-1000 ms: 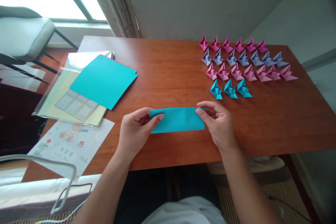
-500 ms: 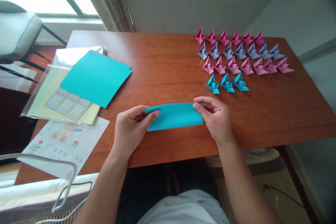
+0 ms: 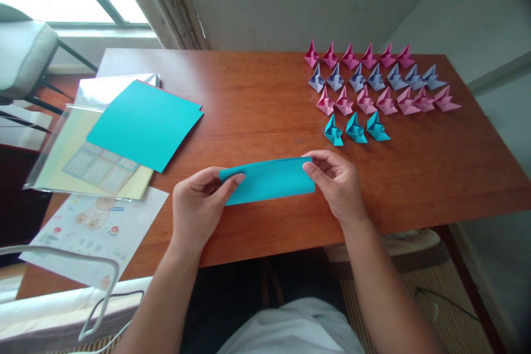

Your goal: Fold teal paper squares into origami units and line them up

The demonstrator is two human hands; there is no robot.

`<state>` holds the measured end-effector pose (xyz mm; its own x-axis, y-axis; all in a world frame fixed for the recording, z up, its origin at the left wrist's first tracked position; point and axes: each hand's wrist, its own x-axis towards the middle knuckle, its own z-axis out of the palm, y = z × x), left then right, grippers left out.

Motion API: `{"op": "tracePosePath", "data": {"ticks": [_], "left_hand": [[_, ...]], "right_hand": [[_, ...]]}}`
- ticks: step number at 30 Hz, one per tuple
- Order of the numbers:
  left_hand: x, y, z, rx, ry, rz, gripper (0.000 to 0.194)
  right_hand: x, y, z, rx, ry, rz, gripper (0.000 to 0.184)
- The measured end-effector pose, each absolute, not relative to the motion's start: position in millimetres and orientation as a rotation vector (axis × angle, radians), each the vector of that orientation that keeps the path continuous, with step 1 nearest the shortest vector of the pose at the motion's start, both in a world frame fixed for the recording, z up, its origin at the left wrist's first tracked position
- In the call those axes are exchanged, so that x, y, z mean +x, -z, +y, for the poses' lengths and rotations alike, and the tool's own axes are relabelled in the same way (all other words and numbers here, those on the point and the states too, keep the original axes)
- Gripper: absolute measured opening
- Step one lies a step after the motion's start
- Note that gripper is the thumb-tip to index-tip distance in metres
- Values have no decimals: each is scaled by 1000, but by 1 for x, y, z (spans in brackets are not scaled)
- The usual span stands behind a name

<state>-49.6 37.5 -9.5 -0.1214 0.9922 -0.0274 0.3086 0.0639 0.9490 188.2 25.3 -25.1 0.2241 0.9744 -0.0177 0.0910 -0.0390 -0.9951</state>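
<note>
A turquoise sheet of origami paper (image 3: pixel 271 180), doubled over into a long strip, is held above the near part of the wooden table (image 3: pixel 249 105). My left hand (image 3: pixel 203 199) pinches its left end, thumb on top. At the right end my right hand (image 3: pixel 334 182) grips the upper corner between thumb and fingers. Just beyond the right hand stand three turquoise folded paper pieces (image 3: pixel 355 128). Behind them are rows of pink (image 3: pixel 385 101), lavender (image 3: pixel 375 77) and magenta pieces (image 3: pixel 369 56), all pointed at the top.
On the left, loose turquoise sheets (image 3: pixel 145 124) lie on a clear packet of yellow paper (image 3: pixel 52 149). A printed sheet with a bear (image 3: pixel 128 232) lies nearer me. A white bent tube (image 3: pixel 74 254) crosses the lower left. A chair (image 3: pixel 25 55) stands by the window.
Both hands and the turquoise paper have shifted slightly left in view, and the paper's right end sits a little higher. The whole scene has also moved slightly left. Both grips are unchanged.
</note>
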Motion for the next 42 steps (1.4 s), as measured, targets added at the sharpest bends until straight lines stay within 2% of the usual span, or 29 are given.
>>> {"op": "tracePosePath", "data": {"ticks": [11,23,42], "left_hand": [[-46,3,37,1338,-1092,1561,29],[-50,6,38,1389,-981,1609,35],[-47,1,38,1412,-1013,1573,38]], "right_hand": [[187,30,23,-1424,-912,-1021,21],[189,30,23,-1406,-949,-1021,18],[189,30,23,-1401,-933,-1042,15]]}}
